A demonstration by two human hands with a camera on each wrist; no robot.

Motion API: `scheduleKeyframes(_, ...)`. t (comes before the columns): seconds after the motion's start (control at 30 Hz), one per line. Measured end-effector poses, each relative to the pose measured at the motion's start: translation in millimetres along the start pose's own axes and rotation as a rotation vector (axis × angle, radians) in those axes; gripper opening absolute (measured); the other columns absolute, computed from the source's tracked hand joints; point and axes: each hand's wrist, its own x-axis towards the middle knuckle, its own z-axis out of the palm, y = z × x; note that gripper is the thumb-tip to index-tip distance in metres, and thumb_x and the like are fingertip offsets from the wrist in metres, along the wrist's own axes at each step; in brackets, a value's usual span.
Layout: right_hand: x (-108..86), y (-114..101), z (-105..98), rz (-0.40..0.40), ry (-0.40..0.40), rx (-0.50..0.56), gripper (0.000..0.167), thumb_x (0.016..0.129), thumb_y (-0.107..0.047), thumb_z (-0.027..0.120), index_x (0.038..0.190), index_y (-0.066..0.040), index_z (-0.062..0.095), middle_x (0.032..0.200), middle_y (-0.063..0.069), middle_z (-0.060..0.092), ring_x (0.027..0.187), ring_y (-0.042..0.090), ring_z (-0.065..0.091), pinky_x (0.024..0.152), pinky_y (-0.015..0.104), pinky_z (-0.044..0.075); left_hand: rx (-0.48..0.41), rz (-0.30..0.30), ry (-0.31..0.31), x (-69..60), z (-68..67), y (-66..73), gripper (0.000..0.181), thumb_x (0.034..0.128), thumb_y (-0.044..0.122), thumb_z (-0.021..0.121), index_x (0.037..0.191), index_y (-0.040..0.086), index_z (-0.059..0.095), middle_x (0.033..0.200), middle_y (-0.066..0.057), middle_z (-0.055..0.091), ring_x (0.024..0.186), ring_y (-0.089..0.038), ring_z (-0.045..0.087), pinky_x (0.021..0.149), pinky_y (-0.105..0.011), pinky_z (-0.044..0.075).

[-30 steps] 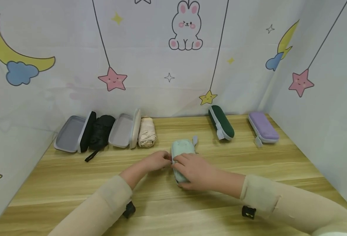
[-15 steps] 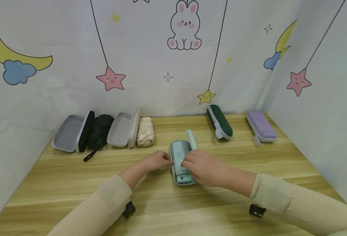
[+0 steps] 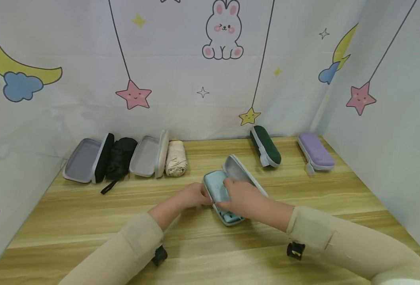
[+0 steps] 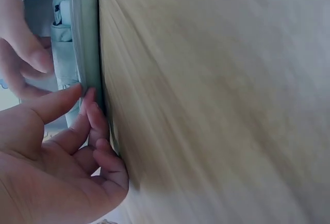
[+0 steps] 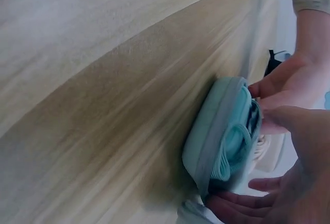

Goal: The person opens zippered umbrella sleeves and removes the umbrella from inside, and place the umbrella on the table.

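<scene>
A mint-green zip case lies unzipped at the middle of the table, its lid raised to the right. Inside lies a folded teal umbrella with a loop of cord showing at the near end. My left hand pinches the case's left rim between thumb and fingers, clearest in the left wrist view. My right hand is over the case, thumb and fingers spread across the umbrella. In the right wrist view its fingers reach the rim by the lid; firm contact with the umbrella is not visible.
Along the back left stand an open black case, a folded black umbrella, an open beige case and a rolled beige umbrella. A dark green case and a purple case lie zipped at the back right.
My right hand has swung the mint case's lid open to the right, then moved back over the umbrella inside. The case has turned slightly; my left hand stays at its left edge.
</scene>
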Motion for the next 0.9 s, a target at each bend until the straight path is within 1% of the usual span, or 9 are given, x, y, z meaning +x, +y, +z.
scheduleKeyframes(0.07, 4.7, -1.1, 3.2, 0.03, -0.031, 0.026, 0.074, 0.089, -0.053, 0.065, 0.136, -0.001, 0.043, 0.112, 0.014, 0.061, 0.089, 0.022, 0.063, 0.072, 0.036, 0.051, 0.0, 0.005, 0.006, -0.8, 0.6, 2.5, 0.02, 0.0815, 0.012, 0.075, 0.066, 0.003, 0.065, 0.059, 0.002, 0.057, 0.052, -0.01, 0.045, 0.05, -0.022, 0.036)
scheduleKeyframes(0.17, 10.7, -2.6, 7.1, 0.041, -0.044, 0.029, 0.081, 0.087, -0.053, 0.066, 0.141, 0.0, 0.037, 0.112, 0.017, 0.059, 0.088, 0.022, 0.061, 0.073, 0.036, 0.051, 0.008, 0.007, 0.006, -1.6, 0.6, 5.6, 0.02, 0.0814, 0.01, 0.074, 0.065, 0.001, 0.066, 0.059, 0.001, 0.058, 0.052, -0.01, 0.044, 0.05, -0.022, 0.035)
scheduleKeyframes(0.3, 17.4, -4.4, 11.1, 0.049, -0.058, 0.053, 0.081, 0.085, -0.049, 0.069, 0.14, 0.001, 0.036, 0.102, 0.017, 0.058, 0.081, 0.022, 0.058, 0.068, 0.036, 0.05, 0.041, 0.008, -0.001, -1.1, 0.4, 7.4, 0.021, 0.0829, 0.008, 0.073, 0.064, 0.0, 0.068, 0.058, 0.002, 0.059, 0.051, -0.009, 0.042, 0.049, -0.021, 0.034)
scheduleKeyframes(0.43, 22.7, -5.5, 11.0, 0.058, -0.082, 0.097, 0.083, 0.084, -0.044, 0.07, 0.142, 0.002, 0.032, 0.098, 0.017, 0.059, 0.079, 0.023, 0.058, 0.066, 0.036, 0.049, 0.067, 0.006, 0.006, -0.9, 0.4, 8.8, 0.02, 0.0831, 0.008, 0.073, 0.065, 0.001, 0.069, 0.059, 0.002, 0.06, 0.053, -0.009, 0.043, 0.05, -0.02, 0.035)
scheduleKeyframes(0.57, 25.4, -6.4, 8.9, 0.073, -0.096, 0.159, 0.082, 0.083, -0.039, 0.073, 0.142, 0.001, 0.03, 0.086, 0.012, 0.059, 0.068, 0.02, 0.059, 0.059, 0.035, 0.049, 0.065, -0.017, 0.026, -1.7, 1.4, 10.1, 0.018, 0.0828, 0.008, 0.072, 0.066, 0.002, 0.07, 0.061, 0.001, 0.061, 0.055, -0.01, 0.045, 0.051, -0.021, 0.036)
scheduleKeyframes(0.63, 25.6, -7.1, 7.9, 0.083, -0.09, 0.183, 0.082, 0.082, -0.037, 0.073, 0.14, 0.001, 0.03, 0.081, 0.01, 0.058, 0.063, 0.019, 0.058, 0.056, 0.034, 0.048, 0.043, -0.025, 0.033, -2.2, 2.0, 10.4, 0.017, 0.0827, 0.007, 0.072, 0.067, 0.002, 0.069, 0.062, 0.001, 0.061, 0.055, -0.011, 0.045, 0.051, -0.022, 0.036)
scheduleKeyframes(0.73, 26.0, -7.7, 5.2, 0.096, -0.07, 0.19, 0.082, 0.081, -0.039, 0.074, 0.14, 0.0, 0.031, 0.076, 0.007, 0.058, 0.06, 0.018, 0.057, 0.054, 0.033, 0.047, -0.02, -0.038, 0.041, -2.7, 1.8, 8.3, 0.016, 0.0832, 0.007, 0.07, 0.067, 0.003, 0.068, 0.063, 0.001, 0.062, 0.056, -0.011, 0.046, 0.051, -0.022, 0.037)
scheduleKeyframes(0.83, 26.4, -7.2, -1.4, 0.114, -0.05, 0.205, 0.088, 0.081, -0.041, 0.074, 0.144, 0.0, 0.029, 0.073, 0.005, 0.058, 0.059, 0.018, 0.056, 0.053, 0.033, 0.046, -0.086, -0.058, 0.043, -3.9, -1.3, 5.8, 0.016, 0.0866, 0.009, 0.066, 0.072, 0.003, 0.067, 0.065, -0.001, 0.064, 0.058, -0.013, 0.05, 0.054, -0.024, 0.039)
scheduleKeyframes(0.9, 26.5, -6.6, -8.2, 0.123, -0.042, 0.219, 0.09, 0.081, -0.041, 0.073, 0.147, -0.001, 0.026, 0.07, 0.004, 0.059, 0.057, 0.018, 0.056, 0.052, 0.033, 0.045, -0.098, -0.068, 0.041, -5.8, -5.2, 5.2, 0.016, 0.0893, 0.012, 0.064, 0.075, 0.004, 0.067, 0.068, -0.001, 0.065, 0.062, -0.015, 0.053, 0.057, -0.026, 0.042)
